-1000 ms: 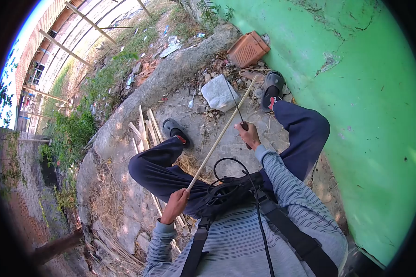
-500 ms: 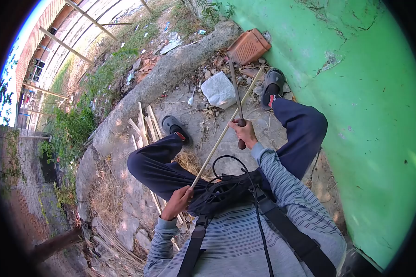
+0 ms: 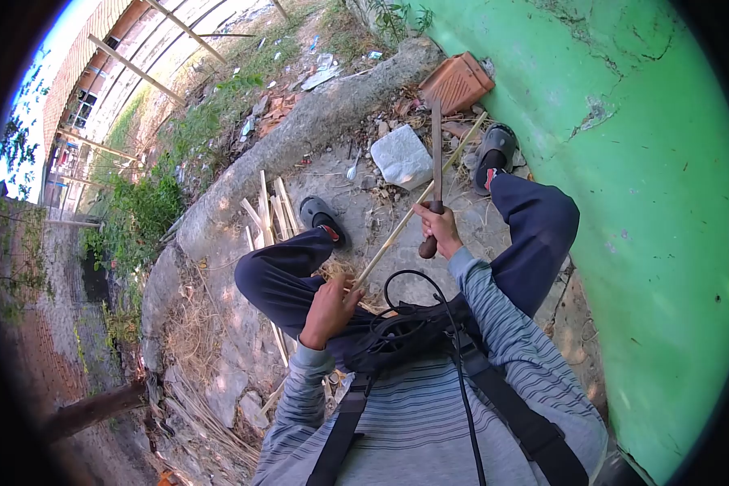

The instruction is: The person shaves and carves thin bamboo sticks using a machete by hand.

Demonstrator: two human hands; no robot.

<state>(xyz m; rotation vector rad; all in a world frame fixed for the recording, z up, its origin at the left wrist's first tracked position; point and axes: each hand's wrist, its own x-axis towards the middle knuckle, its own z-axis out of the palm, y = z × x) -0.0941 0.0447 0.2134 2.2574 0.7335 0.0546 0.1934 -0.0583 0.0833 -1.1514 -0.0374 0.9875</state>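
Observation:
My left hand (image 3: 330,309) is closed around the lower end of a long pale strip (image 3: 397,230), which looks like bamboo. The strip slants up and right, its far end near my right shoe. In my right hand (image 3: 440,229) is a long-bladed knife (image 3: 437,154) with a dark wooden handle, its blade pointing away from me and crossing the strip. The right fingers also lie against the strip. Beyond the hands a whitish block (image 3: 402,157) rests on the ground, left of the blade.
More pale strips (image 3: 266,212) lie beside my left shoe (image 3: 322,219). An orange hollow brick (image 3: 457,83) leans near the green wall (image 3: 624,202) on the right. A raised concrete edge (image 3: 300,130) curves around the left. A black cable loops over my lap.
My left hand has moved up and forward along with the lower strip end. The knife blade has swung from slanting left to nearly straight ahead. The whole view has shifted slightly.

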